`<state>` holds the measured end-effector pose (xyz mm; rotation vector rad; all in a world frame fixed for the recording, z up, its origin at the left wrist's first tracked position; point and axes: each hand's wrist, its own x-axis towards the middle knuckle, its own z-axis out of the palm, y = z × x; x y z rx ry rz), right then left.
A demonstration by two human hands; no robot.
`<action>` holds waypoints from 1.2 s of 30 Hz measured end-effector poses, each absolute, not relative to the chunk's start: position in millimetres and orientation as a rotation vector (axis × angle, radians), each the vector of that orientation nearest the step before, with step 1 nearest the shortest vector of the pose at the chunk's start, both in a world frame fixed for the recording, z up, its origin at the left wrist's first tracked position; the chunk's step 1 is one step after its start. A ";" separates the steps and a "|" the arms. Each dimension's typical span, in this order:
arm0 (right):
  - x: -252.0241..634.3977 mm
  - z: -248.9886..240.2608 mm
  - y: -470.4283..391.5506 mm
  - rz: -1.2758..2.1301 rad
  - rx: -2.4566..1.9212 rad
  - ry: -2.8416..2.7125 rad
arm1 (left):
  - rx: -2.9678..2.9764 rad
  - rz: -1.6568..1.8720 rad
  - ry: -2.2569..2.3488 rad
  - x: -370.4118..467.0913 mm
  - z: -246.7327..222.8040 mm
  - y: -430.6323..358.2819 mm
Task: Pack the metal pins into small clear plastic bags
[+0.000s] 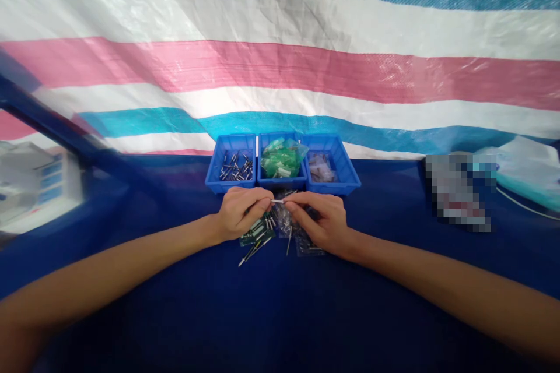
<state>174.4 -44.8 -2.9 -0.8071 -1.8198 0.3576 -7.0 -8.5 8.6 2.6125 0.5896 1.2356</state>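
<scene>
My left hand (245, 210) and my right hand (321, 218) meet above the table in front of the bins. Both are closed, with thumb and fingers pinching opposite ends of a thin, pale, stick-like piece (277, 201). Its exact kind is too small to make out. Below the hands lie clear plastic bags (310, 245), a green packet (258, 235) and slim metal rods with pointed white tips (252, 250). My fingers hide part of this pile.
Three blue bins stand side by side behind my hands. Loose metal pieces (237, 166) fill the left one, a green plastic bag (280, 157) the middle, small clear packets (321, 168) the right. A grey-white machine (52, 186) is at left; a blurred-out object (457, 192) and pale plastic bag (525, 169) at right.
</scene>
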 end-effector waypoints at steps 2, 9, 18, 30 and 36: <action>174.3 -3.3 -45.0 0.337 -0.803 -1.815 | 2.613 1.217 0.603 -6.5 9.1 -8.9; 175.5 -3.6 -45.8 0.289 -0.775 -1.842 | 2.586 1.270 0.591 -5.8 7.3 -8.2; 175.4 -4.2 -47.0 0.273 -0.752 -1.863 | 2.611 1.291 0.586 -5.9 5.7 -7.0; 174.7 -3.8 -46.8 0.267 -0.728 -1.852 | 2.631 1.285 0.606 -5.9 5.0 -6.4; 174.6 -4.8 -47.0 0.249 -0.745 -1.844 | 2.624 1.266 0.599 -5.7 6.0 -6.5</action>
